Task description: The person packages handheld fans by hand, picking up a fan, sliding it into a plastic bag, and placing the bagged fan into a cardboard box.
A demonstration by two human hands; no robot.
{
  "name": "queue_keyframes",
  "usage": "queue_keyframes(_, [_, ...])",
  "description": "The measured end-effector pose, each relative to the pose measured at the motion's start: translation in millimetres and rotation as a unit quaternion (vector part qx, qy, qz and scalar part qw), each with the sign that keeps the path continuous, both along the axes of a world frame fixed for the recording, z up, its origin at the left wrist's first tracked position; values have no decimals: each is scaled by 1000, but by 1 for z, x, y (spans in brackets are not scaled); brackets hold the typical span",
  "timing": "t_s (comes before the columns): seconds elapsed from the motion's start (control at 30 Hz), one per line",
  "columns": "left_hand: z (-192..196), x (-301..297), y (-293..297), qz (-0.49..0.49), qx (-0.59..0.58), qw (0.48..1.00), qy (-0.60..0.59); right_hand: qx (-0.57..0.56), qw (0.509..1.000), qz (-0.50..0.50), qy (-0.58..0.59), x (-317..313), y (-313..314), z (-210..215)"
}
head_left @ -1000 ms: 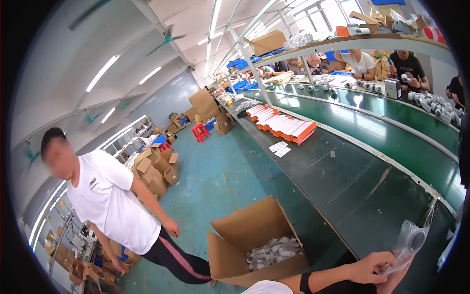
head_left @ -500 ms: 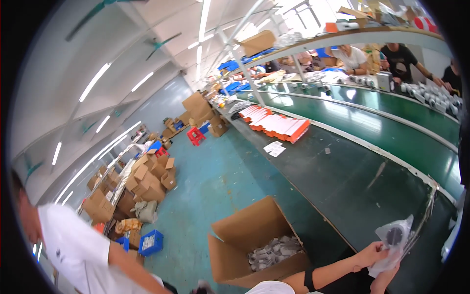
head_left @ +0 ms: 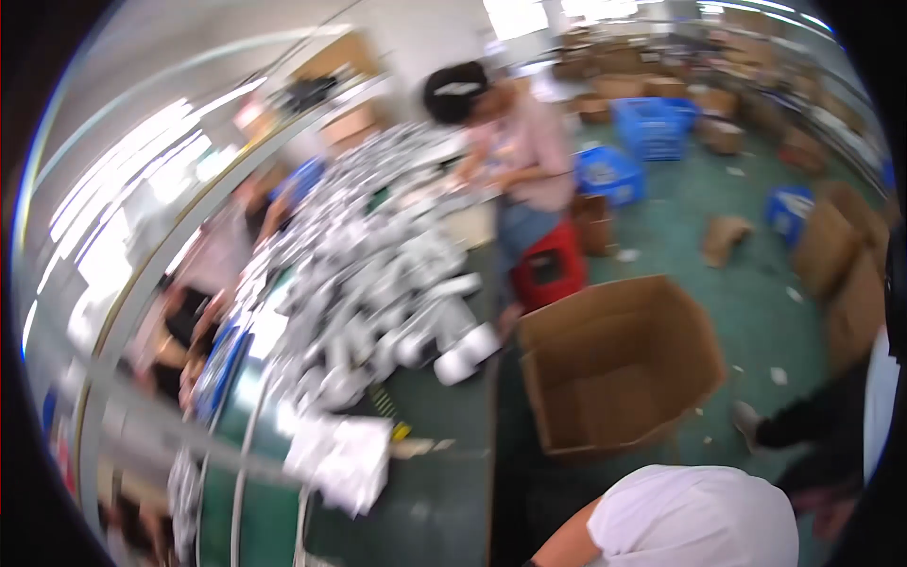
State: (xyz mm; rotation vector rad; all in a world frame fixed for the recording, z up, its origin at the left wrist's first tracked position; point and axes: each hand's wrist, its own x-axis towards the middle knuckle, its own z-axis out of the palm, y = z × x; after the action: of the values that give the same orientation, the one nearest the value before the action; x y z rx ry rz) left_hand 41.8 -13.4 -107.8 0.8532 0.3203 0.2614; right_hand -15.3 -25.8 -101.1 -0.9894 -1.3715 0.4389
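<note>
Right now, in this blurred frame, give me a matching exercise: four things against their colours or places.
Things:
1. open cardboard box
2. stool
3. crates
4. pile of plastic-wrapped parts

Colours or places:
A. blue, on the floor farther back
B. silvery white, heaped on the green table
C. brown, on the floor beside the table
D. red, under the seated person

Pairs: 1-C, 2-D, 3-A, 4-B
</note>
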Motion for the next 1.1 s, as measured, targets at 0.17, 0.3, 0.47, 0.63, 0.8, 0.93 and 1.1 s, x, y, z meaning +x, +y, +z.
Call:
queue_keyframes(0.17, [-27,55,-55,-187,1,982,-16,-268,963,-12,1,27,-28,12])
queue_keyframes(0.3, [-38,63,-60,-226,16,973,-34,-113,986,-44,-111,50,-36,-8])
queue_keyframes(0.47, [-52,53,-34,-217,42,974,-43,-114,984,-40,-128,58,-29,3])
queue_keyframes(0.63, [-63,34,-12,-185,67,980,-41,-193,970,-55,-136,61,-32,33])
queue_keyframes(0.8, [-74,17,4,-157,95,982,-39,-247,952,-57,-168,61,-36,40])
queue_keyframes(0.93, [-83,1,16,-131,117,984,-32,-267,946,-65,-175,59,-41,49])
queue_keyframes(1.1, [-93,-21,31,-100,144,984,-22,-266,956,-84,-89,51,-46,50])
